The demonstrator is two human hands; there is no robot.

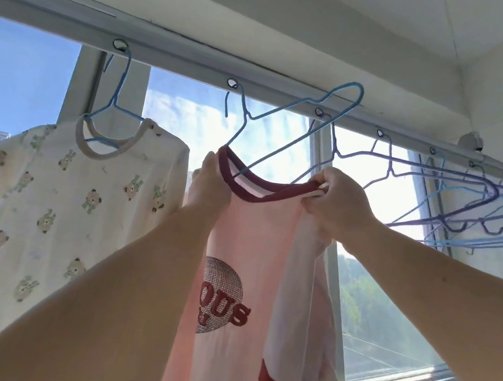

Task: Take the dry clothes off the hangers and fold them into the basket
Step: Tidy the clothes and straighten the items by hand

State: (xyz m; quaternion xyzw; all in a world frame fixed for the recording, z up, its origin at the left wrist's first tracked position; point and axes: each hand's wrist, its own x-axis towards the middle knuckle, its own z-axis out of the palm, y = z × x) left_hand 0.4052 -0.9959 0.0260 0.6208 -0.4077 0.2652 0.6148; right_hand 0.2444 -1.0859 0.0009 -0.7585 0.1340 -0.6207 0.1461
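Gripping the pink shirt (250, 255) at its dark red collar: left hand (211, 188) and right hand (335, 202) pinch opposite sides below the tilted blue hanger (287, 131). Fabric looks light, limp; collar band seems the firmest hold.

The pink T-shirt (240, 285) is running off the bottom edge, its hem unseen, and the left forearm is covering part of its printed word. The blue hanger (287, 131) is disappearing inside the collar.
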